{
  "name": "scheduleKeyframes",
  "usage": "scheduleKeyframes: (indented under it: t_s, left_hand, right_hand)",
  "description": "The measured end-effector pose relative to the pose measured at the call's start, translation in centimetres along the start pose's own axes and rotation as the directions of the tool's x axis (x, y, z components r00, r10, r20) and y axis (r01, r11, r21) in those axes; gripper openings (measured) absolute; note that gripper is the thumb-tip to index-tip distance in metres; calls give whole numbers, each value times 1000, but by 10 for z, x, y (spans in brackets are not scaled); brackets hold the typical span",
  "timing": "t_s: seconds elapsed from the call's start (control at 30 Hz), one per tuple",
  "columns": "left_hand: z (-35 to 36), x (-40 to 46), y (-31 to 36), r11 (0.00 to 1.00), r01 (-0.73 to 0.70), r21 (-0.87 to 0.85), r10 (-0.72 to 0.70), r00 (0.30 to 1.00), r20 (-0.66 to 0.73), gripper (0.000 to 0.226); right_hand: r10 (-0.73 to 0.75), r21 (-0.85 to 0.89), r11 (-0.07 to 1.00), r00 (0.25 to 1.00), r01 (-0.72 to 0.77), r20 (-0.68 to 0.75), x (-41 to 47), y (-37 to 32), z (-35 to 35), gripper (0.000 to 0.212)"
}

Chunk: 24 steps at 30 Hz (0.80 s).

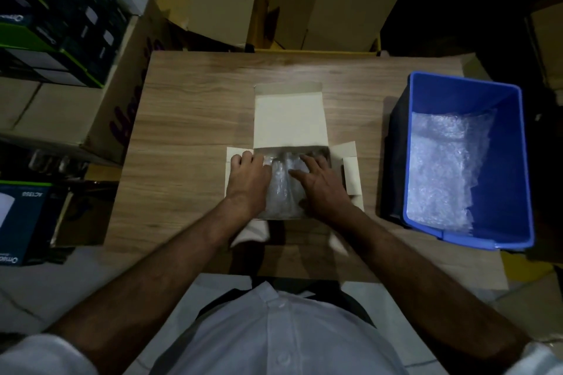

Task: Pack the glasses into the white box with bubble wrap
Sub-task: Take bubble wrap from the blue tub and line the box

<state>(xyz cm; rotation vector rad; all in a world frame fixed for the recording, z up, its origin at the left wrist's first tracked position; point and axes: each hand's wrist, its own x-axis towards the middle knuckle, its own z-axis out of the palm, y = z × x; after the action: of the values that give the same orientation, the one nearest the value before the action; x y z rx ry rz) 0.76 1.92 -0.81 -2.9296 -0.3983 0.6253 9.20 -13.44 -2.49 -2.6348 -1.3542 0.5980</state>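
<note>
The white box (290, 119) lay open at the centre of the wooden table (189, 119), its lid folded back to the far side and its side flaps spread out. Bubble-wrapped glasses (281, 189) sat inside it. The left hand (248, 181) rested on the left edge of the bundle, fingers curled over the wrap. The right hand (320, 184) pressed down on the bundle with fingers extended. A blue bin (515, 161) holding spare bubble wrap (444, 167) stood on the right.
</note>
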Motion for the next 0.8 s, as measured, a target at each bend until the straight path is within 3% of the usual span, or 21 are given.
scheduleKeyframes:
  t_s: [0.1, 0.17, 0.33, 0.8]
  left_hand:
    - [-3, -4, -14, 981, -7, -192, 24, 996, 84, 64]
    - [-3, -4, -21, 974, -45, -222, 68, 993, 97, 72]
    - [1, 3, -12, 997, -74, 1, 74, 997, 22, 103]
    - [22, 1, -1, 985, -153, 77, 153, 988, 8, 116]
  right_hand:
    - [-37, 49, 998, 999, 36, 20, -4, 5, 3, 65]
    - [-69, 24, 997, 997, 68, 25, -3, 7, 5, 61]
    - [-38, -5, 999, 999, 38, 38, 0, 7, 5, 57]
    - [-55, -39, 998, 998, 56, 26, 4, 10, 9, 58]
